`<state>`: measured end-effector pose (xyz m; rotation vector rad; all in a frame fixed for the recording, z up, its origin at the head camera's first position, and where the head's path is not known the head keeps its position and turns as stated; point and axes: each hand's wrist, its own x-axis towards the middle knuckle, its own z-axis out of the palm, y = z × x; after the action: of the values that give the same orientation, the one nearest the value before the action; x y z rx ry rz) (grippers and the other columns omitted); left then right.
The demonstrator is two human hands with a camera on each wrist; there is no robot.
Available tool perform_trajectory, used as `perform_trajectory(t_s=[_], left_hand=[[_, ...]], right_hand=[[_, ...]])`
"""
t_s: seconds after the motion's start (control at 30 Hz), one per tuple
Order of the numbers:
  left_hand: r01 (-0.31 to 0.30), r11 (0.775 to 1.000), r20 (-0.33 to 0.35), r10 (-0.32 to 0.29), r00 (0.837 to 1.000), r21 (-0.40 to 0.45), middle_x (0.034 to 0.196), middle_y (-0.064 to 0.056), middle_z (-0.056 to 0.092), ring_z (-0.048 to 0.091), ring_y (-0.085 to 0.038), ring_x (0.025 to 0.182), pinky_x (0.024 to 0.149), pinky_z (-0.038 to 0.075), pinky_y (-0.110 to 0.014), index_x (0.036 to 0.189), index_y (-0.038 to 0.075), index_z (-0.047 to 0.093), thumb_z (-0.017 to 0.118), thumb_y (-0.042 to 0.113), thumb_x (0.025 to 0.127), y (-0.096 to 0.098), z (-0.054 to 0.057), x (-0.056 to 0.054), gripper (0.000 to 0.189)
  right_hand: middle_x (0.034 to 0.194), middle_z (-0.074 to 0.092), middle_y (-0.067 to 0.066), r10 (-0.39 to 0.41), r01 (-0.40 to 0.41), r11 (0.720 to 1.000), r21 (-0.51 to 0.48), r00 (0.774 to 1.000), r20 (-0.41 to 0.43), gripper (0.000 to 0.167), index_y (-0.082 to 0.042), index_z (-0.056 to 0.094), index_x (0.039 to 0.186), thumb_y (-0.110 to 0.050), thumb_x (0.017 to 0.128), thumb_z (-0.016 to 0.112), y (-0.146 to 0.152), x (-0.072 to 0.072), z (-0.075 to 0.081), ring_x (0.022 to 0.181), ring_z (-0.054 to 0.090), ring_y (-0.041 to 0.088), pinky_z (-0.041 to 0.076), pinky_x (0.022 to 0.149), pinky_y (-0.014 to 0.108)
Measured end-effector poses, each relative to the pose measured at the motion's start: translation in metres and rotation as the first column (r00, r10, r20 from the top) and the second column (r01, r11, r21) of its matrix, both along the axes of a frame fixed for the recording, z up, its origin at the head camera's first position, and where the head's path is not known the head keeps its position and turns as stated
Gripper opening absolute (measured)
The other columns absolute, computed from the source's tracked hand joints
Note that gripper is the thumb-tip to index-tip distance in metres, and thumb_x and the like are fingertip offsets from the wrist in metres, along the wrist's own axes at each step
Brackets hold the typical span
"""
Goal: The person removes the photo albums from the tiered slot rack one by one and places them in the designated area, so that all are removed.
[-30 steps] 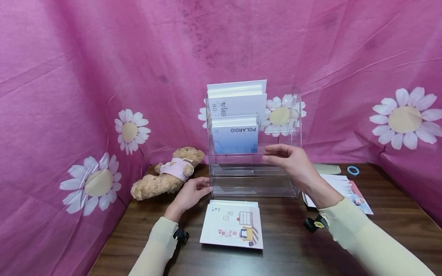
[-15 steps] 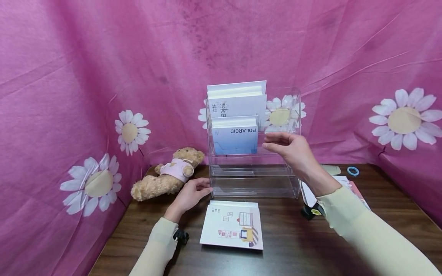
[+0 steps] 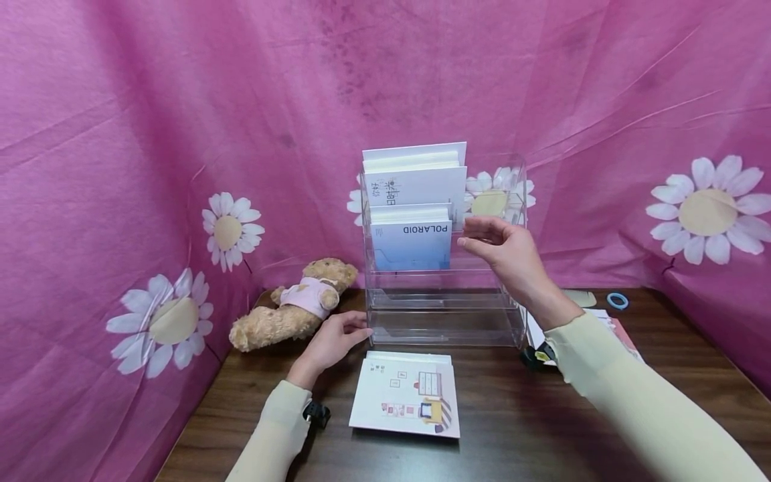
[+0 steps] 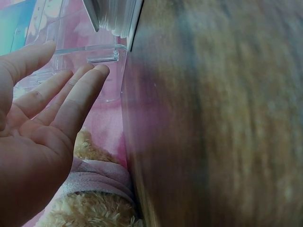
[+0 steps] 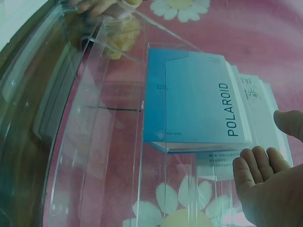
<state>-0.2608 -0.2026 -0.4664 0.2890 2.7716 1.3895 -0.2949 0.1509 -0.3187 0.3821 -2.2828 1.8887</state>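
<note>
A clear tiered rack (image 3: 446,337) stands on the table. In its tiers are a blue book marked POLAROID (image 3: 412,246) and, higher and behind, a white book (image 3: 415,184). My right hand (image 3: 512,261) hovers just right of the blue book, thumb apart from the fingers, holding nothing. The right wrist view shows that hand's palm (image 5: 272,189) beside the white book's edge. At the rack's lower left corner is my left hand (image 3: 330,341), fingertips right at its side, fingers extended in the left wrist view. A white book with a drawn building (image 3: 405,395) lies before the rack.
A teddy bear (image 3: 304,301) in a pink top lies left of the rack. To the right, partly behind my right arm, lie printed papers or booklets (image 3: 623,338), a pale green comb (image 3: 581,298) and a blue ring (image 3: 617,300). Pink daisy cloth (image 3: 289,100) hangs behind.
My right hand has risen along the front of the rack, from below the blue book's lower edge to beside its upper part. My left hand stays where it was.
</note>
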Motion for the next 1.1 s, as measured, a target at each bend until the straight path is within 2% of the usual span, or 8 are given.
perform_trajectory(t_s=[0.1,0.2,0.3,0.53,0.73,0.97,1.1], left_hand=[[0.003,1.0,-0.003,-0.003,1.0,-0.003,0.122,-0.009,0.083,0.079,-0.028,0.116,0.102,0.063,-0.049,0.139,0.004,0.075,0.077,0.02,0.107,-0.001,0.0,0.0,0.036],[0.0,1.0,-0.001,0.0,1.0,-0.012,0.122,-0.008,0.083,0.079,-0.027,0.116,0.102,0.063,-0.047,0.139,0.004,0.075,0.077,0.021,0.107,-0.003,0.0,0.001,0.036],[0.001,1.0,-0.004,-0.001,1.0,-0.015,0.122,-0.008,0.083,0.079,-0.027,0.116,0.102,0.063,-0.046,0.139,0.005,0.075,0.077,0.021,0.107,-0.003,0.001,0.001,0.036],[0.005,1.0,-0.005,-0.005,1.0,-0.014,0.122,-0.009,0.083,0.079,-0.027,0.116,0.104,0.062,-0.048,0.14,0.004,0.075,0.077,0.021,0.107,-0.002,0.002,0.0,0.037],[-0.001,1.0,-0.008,0.001,1.0,-0.011,0.122,-0.009,0.083,0.079,-0.028,0.115,0.104,0.062,-0.051,0.139,0.003,0.075,0.077,0.02,0.107,-0.001,0.002,-0.001,0.037],[0.0,1.0,0.0,0.0,1.0,-0.03,0.123,-0.009,0.083,0.079,-0.028,0.117,0.105,0.062,-0.05,0.141,0.004,0.074,0.076,0.02,0.107,0.0,0.001,-0.001,0.037],[-0.01,1.0,0.002,0.01,1.0,-0.025,0.122,-0.008,0.083,0.079,-0.027,0.116,0.105,0.062,-0.05,0.14,0.005,0.075,0.077,0.02,0.107,0.001,0.001,-0.001,0.036]], right_hand=[[0.145,0.072,0.018,-0.017,0.018,1.0,0.021,1.0,-0.014,0.056,-0.001,0.064,0.153,-0.017,0.103,0.082,-0.003,-0.006,0.001,0.118,0.07,0.003,0.056,0.1,0.011],[0.149,0.069,0.023,-0.019,0.02,1.0,0.024,1.0,-0.025,0.055,-0.002,0.064,0.153,-0.017,0.103,0.082,-0.008,-0.012,0.003,0.119,0.069,0.005,0.056,0.1,0.011],[0.149,0.069,0.024,-0.027,0.027,1.0,0.001,0.999,-0.028,0.054,-0.001,0.065,0.152,-0.014,0.103,0.081,-0.012,-0.017,0.003,0.121,0.07,0.01,0.056,0.099,0.011],[0.152,0.069,0.02,-0.041,0.038,0.997,-0.062,0.998,-0.045,0.054,-0.004,0.065,0.152,-0.014,0.102,0.083,-0.016,-0.034,0.001,0.142,0.069,0.03,0.058,0.106,0.016],[0.154,0.069,0.017,-0.021,0.018,0.998,-0.054,0.999,-0.046,0.054,-0.008,0.065,0.153,-0.016,0.102,0.083,-0.02,-0.044,0.001,0.145,0.067,0.031,0.057,0.112,0.022],[0.152,0.068,0.022,0.003,-0.006,0.997,-0.081,0.999,-0.037,0.057,-0.003,0.062,0.155,-0.01,0.102,0.082,-0.022,-0.048,-0.004,0.145,0.066,0.034,0.059,0.104,0.016],[0.15,0.068,0.023,0.004,-0.008,0.996,-0.092,0.999,-0.041,0.057,-0.002,0.062,0.155,-0.009,0.102,0.082,-0.024,-0.051,-0.008,0.141,0.069,0.031,0.059,0.104,0.015]])
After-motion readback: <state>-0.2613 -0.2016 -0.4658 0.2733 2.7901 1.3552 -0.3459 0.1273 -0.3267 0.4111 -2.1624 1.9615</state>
